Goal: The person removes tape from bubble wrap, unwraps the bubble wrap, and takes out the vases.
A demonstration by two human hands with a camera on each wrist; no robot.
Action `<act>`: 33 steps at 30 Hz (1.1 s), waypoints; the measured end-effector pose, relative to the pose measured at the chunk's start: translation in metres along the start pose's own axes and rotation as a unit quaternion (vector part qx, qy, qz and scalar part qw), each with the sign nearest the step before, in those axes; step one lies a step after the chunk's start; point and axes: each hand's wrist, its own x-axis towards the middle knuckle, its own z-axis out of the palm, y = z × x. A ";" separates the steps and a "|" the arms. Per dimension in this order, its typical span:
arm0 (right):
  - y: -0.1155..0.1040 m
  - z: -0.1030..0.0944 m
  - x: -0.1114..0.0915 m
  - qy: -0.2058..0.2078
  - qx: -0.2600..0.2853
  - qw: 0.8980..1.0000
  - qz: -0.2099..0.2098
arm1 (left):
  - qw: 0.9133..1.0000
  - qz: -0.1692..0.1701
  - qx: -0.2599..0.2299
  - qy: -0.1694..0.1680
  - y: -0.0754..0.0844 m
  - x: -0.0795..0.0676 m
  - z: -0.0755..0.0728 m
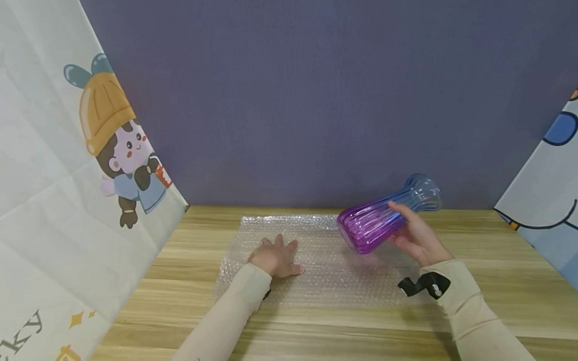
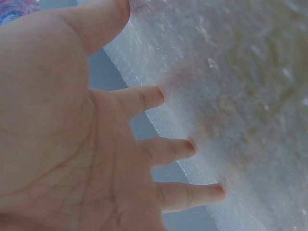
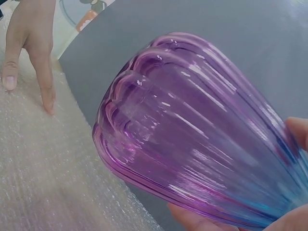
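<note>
A ribbed glass vase, purple at its base and fading to blue at its flared mouth, is tilted above the table. My right hand grips it round the middle, the mouth pointing up and to the right. In the right wrist view the vase fills the centre, its base toward the left hand. Under it a sheet of bubble wrap lies flat. My left hand is spread on the left part of that sheet. Its fingertips touch the bubble wrap in the left wrist view.
The wooden table runs back to a dark blue-grey panel. White printed sheets with cartoon figures stand at the left and right. A black strap sits on the right wrist, with a loose end hanging out.
</note>
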 end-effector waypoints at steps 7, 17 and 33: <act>-0.001 0.000 0.000 0.001 -0.008 1.000 0.001 | 1.000 -0.002 -0.002 0.001 -0.001 0.001 0.001; -0.004 -0.003 0.000 -0.012 0.005 1.000 -0.011 | 1.000 -0.002 -0.001 0.001 -0.001 0.002 0.001; -0.010 -0.003 -0.005 -0.021 0.027 0.999 -0.016 | 1.000 -0.005 -0.004 0.000 -0.002 0.000 0.001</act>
